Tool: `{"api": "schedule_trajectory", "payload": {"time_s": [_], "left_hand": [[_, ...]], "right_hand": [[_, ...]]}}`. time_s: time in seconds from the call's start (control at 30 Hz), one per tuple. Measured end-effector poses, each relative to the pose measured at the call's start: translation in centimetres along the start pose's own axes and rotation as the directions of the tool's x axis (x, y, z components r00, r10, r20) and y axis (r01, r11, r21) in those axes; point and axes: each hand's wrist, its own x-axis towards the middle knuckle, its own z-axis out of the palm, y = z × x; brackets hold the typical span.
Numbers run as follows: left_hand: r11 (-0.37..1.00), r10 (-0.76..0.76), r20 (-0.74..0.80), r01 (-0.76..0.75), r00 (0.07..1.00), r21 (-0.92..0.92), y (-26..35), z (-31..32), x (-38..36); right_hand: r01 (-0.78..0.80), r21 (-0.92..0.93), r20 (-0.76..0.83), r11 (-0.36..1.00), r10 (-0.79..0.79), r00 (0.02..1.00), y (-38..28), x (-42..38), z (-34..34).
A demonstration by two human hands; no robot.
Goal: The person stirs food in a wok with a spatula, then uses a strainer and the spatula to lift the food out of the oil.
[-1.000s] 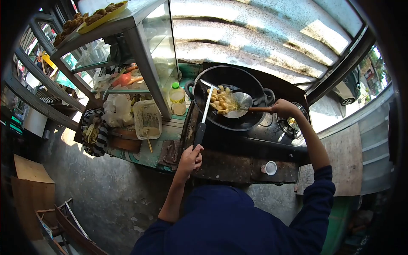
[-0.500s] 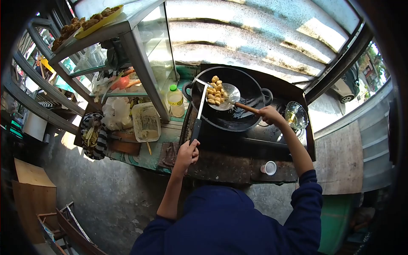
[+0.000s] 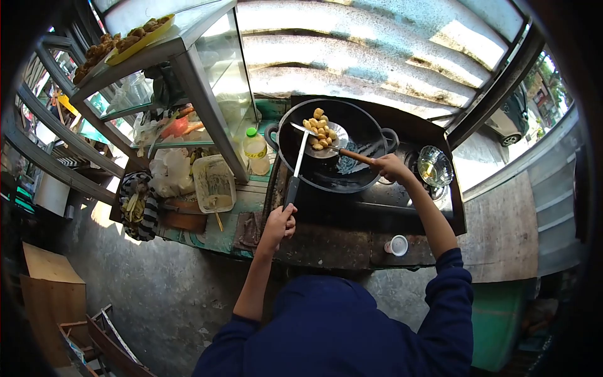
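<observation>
My left hand (image 3: 278, 225) is closed round the black grip of a long metal spatula (image 3: 301, 154). The spatula's blade lies against the left side of a heap of golden-brown fried pieces (image 3: 322, 132). These pieces rest in a round metal skimmer (image 3: 340, 136), whose wooden handle is gripped by my right hand (image 3: 391, 168). Both tool heads are over the left half of a large black wok (image 3: 369, 122) with two loop handles. Below the skimmer, a pale, glistening patch of oil (image 3: 352, 164) shows in the wok.
A glass bowl (image 3: 434, 166) stands right of the wok, and a small white cup (image 3: 396, 245) at the counter's front edge. To the left are a green-capped bottle (image 3: 255, 144), a plastic tub (image 3: 215, 184) and a glass display case (image 3: 220, 81) with a yellow tray (image 3: 141, 39) of fried food on top.
My right hand and the skimmer have shifted slightly left. A pale, bubbly patch now shows on the oil below the skimmer. My left hand keeps almost the same position.
</observation>
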Motion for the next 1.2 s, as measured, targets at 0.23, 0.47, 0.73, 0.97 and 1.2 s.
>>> {"api": "schedule_trajectory", "payload": {"time_s": [0.23,0.47,0.73,0.97,1.2], "left_hand": [[0.997,-0.011,0.035,0.014,0.999,-0.07,0.4,0.6,-1.1],[0.998,0.042,0.065,-0.04,0.997,-0.044,2.3,0.7,-2.5],[0.999,0.033,0.035,-0.033,0.999,0.0,1.4,0.2,-1.7],[1.0,0.013,0.041,-0.013,0.999,0.007,0.3,0.0,0.0],[1.0,-0.003,0.051,0.002,0.999,0.023,-0.1,0.2,1.4]], "right_hand": [[0.039,-0.001,-0.038,0.999,-0.039,0.999,0.5,-0.7,0.1],[0.007,0.07,0.062,0.998,-0.011,0.998,1.1,-4.6,-2.3],[-0.078,-0.1,0.018,0.992,0.08,0.997,-0.7,-8.4,-8.4],[-0.145,-0.434,-0.079,0.889,0.123,0.989,-4.0,-8.0,-9.2],[-0.174,-0.589,-0.047,0.789,0.181,0.982,-7.2,-5.6,-5.7]]}}
